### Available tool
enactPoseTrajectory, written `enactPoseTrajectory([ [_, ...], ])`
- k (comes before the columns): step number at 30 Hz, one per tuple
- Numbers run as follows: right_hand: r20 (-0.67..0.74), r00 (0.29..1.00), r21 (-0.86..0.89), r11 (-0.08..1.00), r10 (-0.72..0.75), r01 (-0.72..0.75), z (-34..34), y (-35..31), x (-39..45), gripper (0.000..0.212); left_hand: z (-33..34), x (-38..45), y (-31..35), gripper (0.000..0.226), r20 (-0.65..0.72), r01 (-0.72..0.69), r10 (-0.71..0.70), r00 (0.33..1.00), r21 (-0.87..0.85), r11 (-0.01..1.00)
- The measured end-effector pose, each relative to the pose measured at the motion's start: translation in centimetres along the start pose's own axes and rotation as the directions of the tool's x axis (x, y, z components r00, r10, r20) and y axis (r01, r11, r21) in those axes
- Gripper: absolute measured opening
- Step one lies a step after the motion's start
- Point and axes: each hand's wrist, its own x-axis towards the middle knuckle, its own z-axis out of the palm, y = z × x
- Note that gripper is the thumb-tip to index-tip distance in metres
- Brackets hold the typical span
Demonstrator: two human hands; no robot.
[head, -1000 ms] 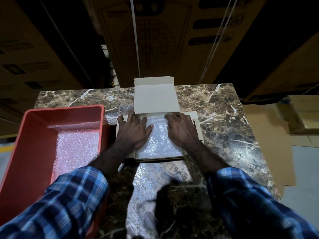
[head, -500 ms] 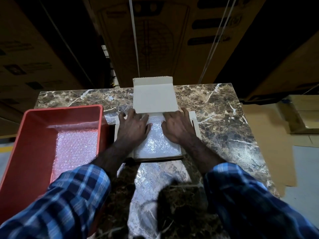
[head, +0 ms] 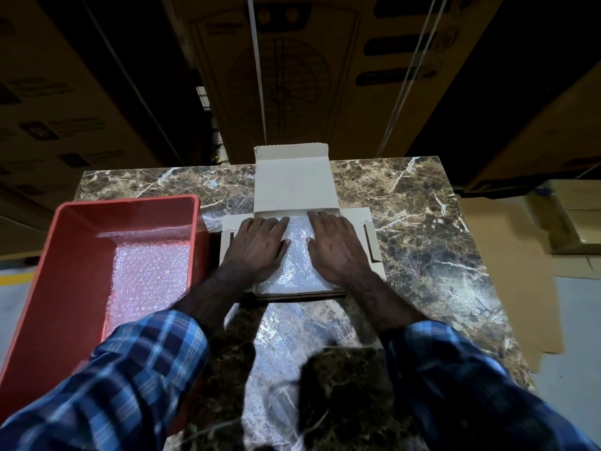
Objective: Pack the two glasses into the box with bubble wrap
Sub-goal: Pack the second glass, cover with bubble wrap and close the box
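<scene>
Head view: the left hand [head: 257, 247] and right hand [head: 336, 244] lie flat, each grip spread, pressing the bubble wrap [head: 297, 258] down into the open box [head: 294, 187] mid-bench. The glasses are hidden, presumably beneath. The wrap looks soft, light and slippery over fragile contents, so press gently.

Brown marble-patterned tabletop [head: 422, 222] with pale veins, glossy under overhead light. Behind it, tall stacked cardboard cartons [head: 286, 76] in dim shadow. At right, grey floor [head: 579, 320] with flattened cardboard sheets [head: 507, 255]; yellow floor stripe [head: 13, 278] at left.
</scene>
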Motion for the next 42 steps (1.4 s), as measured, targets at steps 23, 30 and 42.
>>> enactPoseTrajectory([
  [23,-0.368,0.896,0.394,0.832,-0.247,0.391,-4.7,-15.7,-11.2,0.023,-5.3,-25.8,-5.4,0.05,0.023,0.466,-0.468,0.884,-0.143,0.873],
  [30,-0.34,0.898,0.33,0.859,-0.28,0.392,-2.6,-21.3,-11.1,0.016,-2.8,-24.1,-10.5,0.041,0.499,0.403,-0.442,0.745,0.191,0.895],
  [42,0.11,0.953,-0.096,0.951,-0.282,0.292,0.2,-26.5,-7.7,0.066,-7.2,-23.3,-14.5,0.016,0.326,0.353,-0.229,0.917,-0.397,0.847],
])
